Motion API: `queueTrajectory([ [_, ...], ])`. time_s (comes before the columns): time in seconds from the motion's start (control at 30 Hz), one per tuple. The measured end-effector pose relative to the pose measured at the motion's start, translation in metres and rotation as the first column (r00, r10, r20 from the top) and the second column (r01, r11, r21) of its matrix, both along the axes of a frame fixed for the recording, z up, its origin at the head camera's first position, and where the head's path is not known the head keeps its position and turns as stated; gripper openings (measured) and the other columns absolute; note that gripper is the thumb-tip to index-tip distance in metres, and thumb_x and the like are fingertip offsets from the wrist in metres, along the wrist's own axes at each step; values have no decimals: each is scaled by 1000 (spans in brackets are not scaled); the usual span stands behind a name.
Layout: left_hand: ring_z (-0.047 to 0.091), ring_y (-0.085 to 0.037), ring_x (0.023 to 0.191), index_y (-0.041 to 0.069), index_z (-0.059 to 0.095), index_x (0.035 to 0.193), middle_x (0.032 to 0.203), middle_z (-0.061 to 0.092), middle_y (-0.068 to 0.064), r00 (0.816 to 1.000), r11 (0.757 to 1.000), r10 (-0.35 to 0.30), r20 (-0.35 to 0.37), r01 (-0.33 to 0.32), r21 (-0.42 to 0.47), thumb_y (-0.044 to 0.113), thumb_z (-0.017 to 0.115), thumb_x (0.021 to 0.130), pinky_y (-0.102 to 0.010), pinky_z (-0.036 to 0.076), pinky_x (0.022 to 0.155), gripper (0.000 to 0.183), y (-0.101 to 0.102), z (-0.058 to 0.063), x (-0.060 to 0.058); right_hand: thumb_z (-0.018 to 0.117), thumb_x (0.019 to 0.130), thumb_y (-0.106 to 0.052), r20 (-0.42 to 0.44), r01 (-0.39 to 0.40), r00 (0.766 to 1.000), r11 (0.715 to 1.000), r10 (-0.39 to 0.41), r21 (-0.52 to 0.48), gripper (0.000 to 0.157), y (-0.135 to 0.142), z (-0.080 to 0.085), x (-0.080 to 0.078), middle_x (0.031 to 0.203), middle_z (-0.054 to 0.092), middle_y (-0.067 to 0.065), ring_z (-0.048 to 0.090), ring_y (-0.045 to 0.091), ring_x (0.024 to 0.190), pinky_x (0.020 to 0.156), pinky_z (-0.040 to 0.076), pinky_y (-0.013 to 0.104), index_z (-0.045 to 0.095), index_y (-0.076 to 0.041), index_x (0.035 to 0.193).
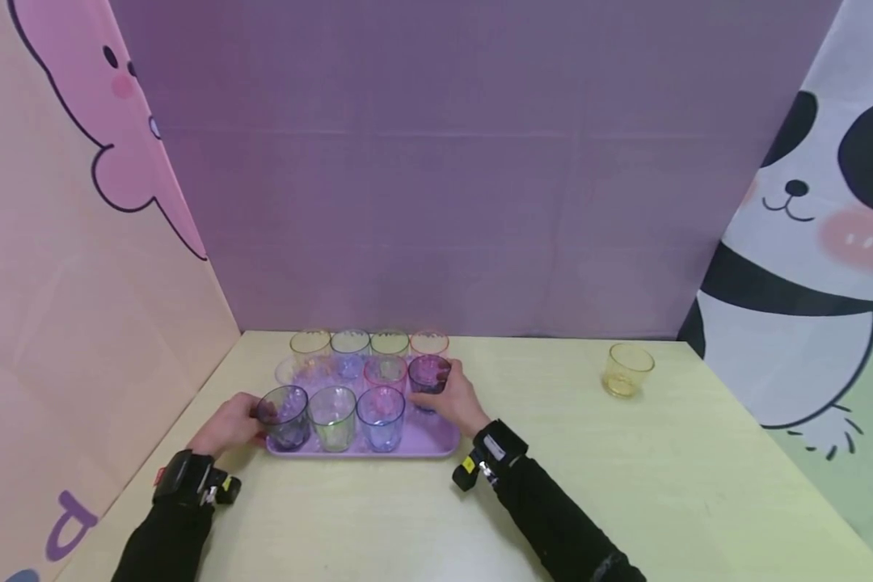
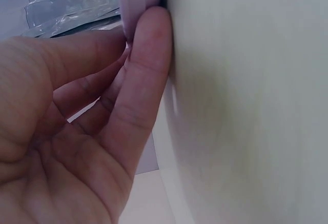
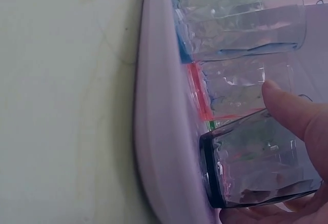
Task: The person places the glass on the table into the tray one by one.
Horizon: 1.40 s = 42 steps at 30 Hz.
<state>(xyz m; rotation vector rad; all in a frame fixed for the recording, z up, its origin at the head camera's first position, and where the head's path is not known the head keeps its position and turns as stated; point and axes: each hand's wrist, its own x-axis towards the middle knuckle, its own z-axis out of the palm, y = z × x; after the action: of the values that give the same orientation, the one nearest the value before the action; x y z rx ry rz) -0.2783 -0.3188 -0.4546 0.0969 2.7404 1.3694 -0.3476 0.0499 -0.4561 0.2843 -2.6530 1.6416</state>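
A lilac tray [image 1: 431, 440] bears several tinted clear glasses in rows. My left hand [image 1: 227, 422] is at the tray's left edge, beside a dark grey glass [image 1: 285, 420] in the front row. In the left wrist view, its fingertips [image 2: 152, 34] pinch the tray's rim [image 2: 137, 3] close to the tabletop. My right hand [image 1: 457, 400] grips a dark purple-grey glass [image 3: 256, 167] at the tray's right side, thumb on one side and fingers on the other. That glass leans a little, its base close over the tray. A red-based glass [image 3: 241, 90] stands beside it.
A yellow glass [image 1: 627, 372] stands apart on the table [image 1: 684, 469] at the far right. Front-row glasses include a green one [image 1: 332, 420] and a blue one [image 1: 381, 422]. A purple backdrop [image 1: 436, 178] rises behind the table, with printed panels on both sides.
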Motion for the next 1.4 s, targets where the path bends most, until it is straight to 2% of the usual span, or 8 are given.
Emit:
queueTrajectory([
  [0.2, 66, -20, 70, -18, 61, 104, 92, 67, -21, 1000, 1000, 7, -6, -7, 0, -15, 52, 78, -34, 61, 60, 28, 0, -2, 0, 87, 71, -33, 7, -4, 1000, 1000, 4, -4, 96, 1, 0, 0, 138, 50, 27, 49, 39, 130, 112, 40, 51, 31, 1, 141],
  [0.4, 66, -21, 71, -18, 62, 104, 92, 67, -21, 1000, 1000, 9, -1, -9, 0, -15, 51, 77, -35, 61, 61, 28, 0, -1, 0, 88, 68, -36, 32, -31, 999, 999, 31, -20, 103, 5, 1, 0, 141, 48, 26, 48, 38, 132, 114, 38, 51, 29, 1, 144],
  [0.67, 66, -20, 71, -17, 62, 103, 91, 67, -21, 1000, 1000, 7, 5, -7, -3, -15, 52, 78, -35, 61, 61, 27, 2, 3, 1, 85, 72, -31, 54, -39, 998, 996, 43, -80, 96, 23, 22, 5, 145, 43, 26, 44, 39, 134, 112, 39, 53, 32, 2, 145],
  [0.97, 65, -20, 70, -19, 60, 105, 92, 66, -22, 1000, 1000, 7, 13, -7, -7, -15, 52, 77, -35, 61, 62, 29, 1, 3, 2, 79, 77, -46, 37, -90, 995, 993, 88, 70, 99, 48, 31, 1, 154, 37, 21, 38, 38, 140, 112, 39, 56, 31, -2, 151],
  [1.2, 66, -21, 72, -19, 60, 106, 94, 67, -23, 1000, 1000, 5, 5, -5, 4, -15, 52, 77, -35, 61, 62, 30, 0, 2, 0, 72, 84, -47, 43, -110, 993, 992, 108, 58, 82, 80, 36, -9, 151, 42, 18, 39, 38, 140, 114, 37, 53, 41, -4, 147],
  [1.4, 67, -21, 72, -20, 60, 108, 96, 67, -25, 1000, 1000, 11, 21, -11, 14, -15, 52, 78, -35, 62, 63, 31, 0, 1, 0, 68, 87, -48, 36, -110, 993, 993, 108, 43, 77, 109, 42, -13, 150, 44, 18, 43, 36, 137, 113, 39, 52, 42, -4, 146],
])
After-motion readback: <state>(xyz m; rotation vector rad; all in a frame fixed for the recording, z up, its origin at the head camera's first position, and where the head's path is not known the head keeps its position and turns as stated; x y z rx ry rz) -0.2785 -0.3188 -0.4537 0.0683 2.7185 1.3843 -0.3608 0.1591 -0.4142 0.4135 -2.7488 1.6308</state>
